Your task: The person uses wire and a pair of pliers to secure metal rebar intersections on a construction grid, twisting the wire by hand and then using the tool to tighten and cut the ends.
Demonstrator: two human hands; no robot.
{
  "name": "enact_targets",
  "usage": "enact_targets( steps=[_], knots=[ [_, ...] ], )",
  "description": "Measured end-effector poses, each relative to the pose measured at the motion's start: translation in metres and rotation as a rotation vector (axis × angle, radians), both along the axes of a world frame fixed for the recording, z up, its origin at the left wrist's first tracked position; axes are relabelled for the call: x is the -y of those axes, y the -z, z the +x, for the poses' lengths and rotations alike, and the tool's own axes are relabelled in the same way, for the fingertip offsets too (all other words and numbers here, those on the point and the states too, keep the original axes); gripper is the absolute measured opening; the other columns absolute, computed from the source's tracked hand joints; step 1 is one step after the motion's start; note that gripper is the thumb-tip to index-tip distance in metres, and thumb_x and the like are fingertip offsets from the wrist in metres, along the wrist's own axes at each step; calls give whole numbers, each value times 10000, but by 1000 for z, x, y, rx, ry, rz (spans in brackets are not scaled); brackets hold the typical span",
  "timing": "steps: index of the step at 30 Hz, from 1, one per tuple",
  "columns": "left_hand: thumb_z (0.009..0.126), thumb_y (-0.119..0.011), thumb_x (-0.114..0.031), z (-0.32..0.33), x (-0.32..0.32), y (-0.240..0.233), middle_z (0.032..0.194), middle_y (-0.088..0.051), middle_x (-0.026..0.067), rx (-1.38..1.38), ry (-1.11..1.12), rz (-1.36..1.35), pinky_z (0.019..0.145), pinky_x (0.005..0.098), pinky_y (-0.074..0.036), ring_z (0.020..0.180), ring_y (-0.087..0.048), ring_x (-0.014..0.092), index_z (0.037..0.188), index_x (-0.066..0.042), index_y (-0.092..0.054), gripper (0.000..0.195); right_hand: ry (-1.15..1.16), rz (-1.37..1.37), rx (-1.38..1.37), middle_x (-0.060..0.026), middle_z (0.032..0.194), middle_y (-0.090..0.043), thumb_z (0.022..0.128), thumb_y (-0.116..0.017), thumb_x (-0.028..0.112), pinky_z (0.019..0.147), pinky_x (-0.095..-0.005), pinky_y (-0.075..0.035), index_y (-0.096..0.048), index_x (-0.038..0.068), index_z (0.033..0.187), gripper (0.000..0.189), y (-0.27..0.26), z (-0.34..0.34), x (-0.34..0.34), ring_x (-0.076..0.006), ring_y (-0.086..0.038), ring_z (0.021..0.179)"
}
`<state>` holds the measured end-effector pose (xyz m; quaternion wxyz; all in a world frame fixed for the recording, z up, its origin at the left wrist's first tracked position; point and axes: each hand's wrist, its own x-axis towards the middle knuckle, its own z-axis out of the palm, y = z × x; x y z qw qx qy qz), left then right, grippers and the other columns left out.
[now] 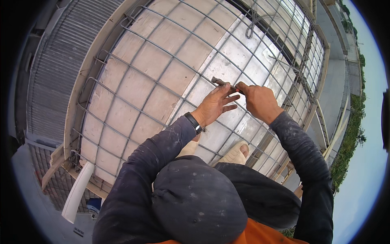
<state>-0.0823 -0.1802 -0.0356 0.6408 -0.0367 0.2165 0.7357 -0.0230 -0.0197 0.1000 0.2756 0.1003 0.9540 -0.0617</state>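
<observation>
A small dark metal tool (220, 81) with a bit of red on it lies between my hands, just above a rebar grid (173, 56); its exact kind cannot be told. My left hand (213, 102), with a watch (193, 122) at the wrist, has its thumb and index finger at the tool's body while the other fingers are spread. Closed around the tool's right end is my right hand (260, 99). Beneath the grid lie pale formwork panels (146, 97) and shinier panels (225, 64). A bundle of tie wire (249, 30) rests on the bars beyond my hands.
My feet in light shoes (236, 154) stand among the bars. Timber edge boards (79, 76) border the deck at left, with hooked bar ends beside them. A corrugated roof (73, 61) lies beyond. A white pipe (78, 192) sticks out at lower left. Dark gaps cross the deck at right.
</observation>
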Motion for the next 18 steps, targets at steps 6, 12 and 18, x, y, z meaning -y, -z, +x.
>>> enact_targets(
  steps=[6,12,18],
  knots=[
    [923,-705,-718,-11,-25,15,1241,-597,18,103,-154,-36,1042,410,-460,1218,-565,192,1194,-182,-652,603,-283,251,110,-343,1181,-691,920,-684,168,765,-421,-619,-703,70,1217,313,18,-54,22,-392,-776,908],
    [1026,-562,-662,-16,-34,27,1234,-654,7,221,-191,27,1040,383,-457,1184,-605,180,1281,-162,-649,568,-217,343,151,-227,1123,-778,942,-673,198,871,-404,-611,-785,57,1116,249,22,-74,45,-344,-740,1147],
    [1126,-394,-536,-22,-32,25,1403,-654,79,336,-231,79,1123,423,-451,1307,-599,238,1395,-99,-593,550,-238,339,307,-132,1056,-806,943,-662,183,857,-376,-591,-802,89,1080,217,18,-98,57,-306,-755,1104]
  ],
)
